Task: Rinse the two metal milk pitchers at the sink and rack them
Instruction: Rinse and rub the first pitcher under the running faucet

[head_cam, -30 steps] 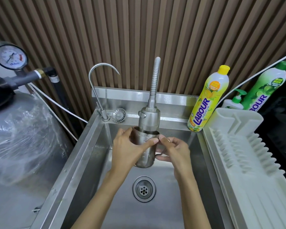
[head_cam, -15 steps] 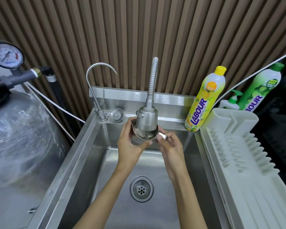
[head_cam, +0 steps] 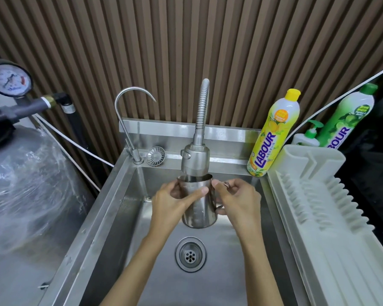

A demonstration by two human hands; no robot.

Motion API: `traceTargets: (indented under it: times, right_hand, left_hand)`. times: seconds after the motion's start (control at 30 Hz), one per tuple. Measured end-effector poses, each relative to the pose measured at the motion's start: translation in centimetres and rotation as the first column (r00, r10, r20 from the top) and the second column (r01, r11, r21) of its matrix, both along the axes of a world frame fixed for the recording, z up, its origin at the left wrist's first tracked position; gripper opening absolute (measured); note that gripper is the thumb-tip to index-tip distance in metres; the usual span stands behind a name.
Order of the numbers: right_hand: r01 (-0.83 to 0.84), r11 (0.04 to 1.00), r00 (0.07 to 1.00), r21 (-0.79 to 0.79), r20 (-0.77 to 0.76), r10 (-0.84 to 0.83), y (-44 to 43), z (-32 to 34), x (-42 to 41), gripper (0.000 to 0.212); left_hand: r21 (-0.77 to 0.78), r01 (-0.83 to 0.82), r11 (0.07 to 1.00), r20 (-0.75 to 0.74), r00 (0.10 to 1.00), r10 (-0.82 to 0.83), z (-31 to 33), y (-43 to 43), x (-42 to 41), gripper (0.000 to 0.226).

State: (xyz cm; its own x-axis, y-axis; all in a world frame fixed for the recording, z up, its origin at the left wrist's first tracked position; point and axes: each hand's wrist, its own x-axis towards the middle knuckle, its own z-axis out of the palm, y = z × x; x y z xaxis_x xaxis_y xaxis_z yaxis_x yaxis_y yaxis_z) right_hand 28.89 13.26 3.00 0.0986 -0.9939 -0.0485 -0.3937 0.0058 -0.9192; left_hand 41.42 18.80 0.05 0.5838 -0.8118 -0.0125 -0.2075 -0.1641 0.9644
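Observation:
One metal milk pitcher [head_cam: 200, 208] is held upright over the steel sink [head_cam: 119, 206], its mouth just under the flexible tap's spray head [head_cam: 195, 160]. My left hand [head_cam: 175, 203] wraps the pitcher's left side, thumb across its front. My right hand [head_cam: 236, 200] grips its handle on the right. No water stream is visible. A second pitcher is not in view. The white dish rack [head_cam: 323, 206] stands to the right of the sink with nothing on it.
A thin gooseneck tap [head_cam: 128, 120] and a loose drain strainer [head_cam: 156, 156] sit at the sink's back left. The drain [head_cam: 190, 253] lies below my hands. Yellow [head_cam: 272, 133] and green [head_cam: 345, 115] detergent bottles and a pump bottle [head_cam: 306, 138] stand at back right. A wrapped tank with a pressure gauge [head_cam: 9, 79] is on the left.
The pitcher was tipped up toward the spray head half a second ago; now it is lowered and upright again, still held in both hands.

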Motion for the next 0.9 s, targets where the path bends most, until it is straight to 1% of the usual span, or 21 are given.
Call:
traceTargets:
  times: [0.03,0.07,0.1,0.13,0.2,0.27,0.33,0.4,0.47,0.53,0.57,0.6,0.67,0.7,0.77,0.8,0.83,0.87,0.9]
  right_hand:
    - [0.015,0.998,0.997,-0.06,-0.078,-0.019,0.1,0.3,-0.2,0.029]
    - [0.021,0.994,0.993,-0.109,-0.112,-0.034,0.2,0.6,-0.3,0.029]
    - [0.023,0.988,0.992,-0.15,-0.12,-0.041,0.4,0.9,-0.4,0.028]
    - [0.022,0.982,0.995,-0.187,-0.093,-0.04,0.4,1.0,-0.4,0.027]
    - [0.022,0.978,0.999,-0.207,0.048,-0.012,0.4,0.6,-0.2,0.019]
    - [0.015,0.985,0.982,-0.173,0.19,0.019,0.1,-0.3,0.5,0.01]
    - [-0.02,0.99,0.948,-0.141,0.313,0.064,-0.1,-1.3,1.2,0.014]
    - [-0.081,0.994,0.884,-0.073,0.456,0.106,-0.4,-2.2,1.8,0.018]
    - [-0.15,0.987,0.789,0.057,0.608,0.085,-0.7,-2.7,2.2,0.015]
    - [-0.258,0.953,0.696,0.159,0.715,0.069,-0.7,-3.1,2.5,0.01]
    - [-0.293,0.937,0.687,0.19,0.724,0.067,-0.6,-3.2,2.5,0.012]
    - [-0.311,0.927,0.703,0.211,0.707,0.075,-0.5,-3.0,2.4,0.016]
    - [-0.301,0.926,0.764,0.228,0.639,0.091,-0.1,-2.3,2.1,0.021]
    - [-0.273,0.934,0.797,0.23,0.598,0.085,0.0,-1.8,1.8,0.021]
    - [-0.179,0.962,0.874,0.207,0.483,0.059,0.0,-1.2,1.2,0.022]
    - [-0.111,0.981,0.925,0.157,0.377,0.045,-0.1,-1.0,0.9,0.023]
    - [-0.053,0.996,0.969,0.075,0.243,0.033,-0.2,-0.8,0.6,0.023]
    - [-0.014,1.0,0.993,-0.021,0.119,0.017,-0.3,-0.6,0.3,0.023]
    - [0.001,0.995,0.999,-0.096,0.034,0.002,-0.3,-0.3,0.2,0.025]
  left_hand:
    - [-0.003,0.053,0.999,-0.071,0.996,-0.053,-0.2,-0.1,0.0,0.055]
    - [-0.016,0.092,0.996,-0.132,0.987,-0.093,-0.3,-0.3,0.0,0.048]
    - [-0.041,0.114,0.993,-0.18,0.976,-0.119,-0.5,-0.5,-0.2,0.044]
    - [-0.078,0.116,0.99,-0.213,0.969,-0.13,-0.7,-0.8,-0.4,0.044]
    - [-0.161,0.063,0.985,-0.237,0.966,-0.1,-0.8,-1.5,-1.0,0.05]
    - [-0.242,-0.008,0.97,-0.246,0.968,-0.053,-0.7,-2.0,-1.4,0.057]
    - [-0.315,-0.047,0.948,-0.235,0.971,-0.03,-0.8,-2.3,-1.0,0.069]
    - [-0.328,-0.067,0.942,-0.117,0.993,0.03,-0.7,-2.1,-0.3,0.079]
    - [-0.277,-0.077,0.958,0.076,0.992,0.101,-0.1,-1.5,0.2,0.091]
    - [-0.257,-0.105,0.961,0.232,0.958,0.167,0.5,-1.0,0.2,0.091]
    - [-0.253,-0.12,0.96,0.28,0.941,0.191,0.7,-0.8,0.2,0.089]
    - [-0.245,-0.137,0.96,0.307,0.928,0.211,0.9,-0.7,0.1,0.089]
    - [-0.213,-0.167,0.963,0.304,0.925,0.228,1.0,-0.3,0.1,0.092]
    - [-0.197,-0.166,0.966,0.298,0.929,0.221,1.0,-0.1,0.1,0.093]
    - [-0.146,-0.146,0.979,0.26,0.949,0.18,0.9,0.2,0.1,0.085]
    - [-0.115,-0.124,0.986,0.216,0.965,0.146,0.8,0.4,0.1,0.076]
    - [-0.096,-0.094,0.991,0.15,0.983,0.108,0.6,0.5,0.0,0.066]
    - [-0.092,-0.06,0.994,0.073,0.995,0.067,0.3,0.4,-0.1,0.056]
    - [-0.094,-0.023,0.995,-0.002,1.0,0.023,-0.2,0.2,-0.3,0.048]
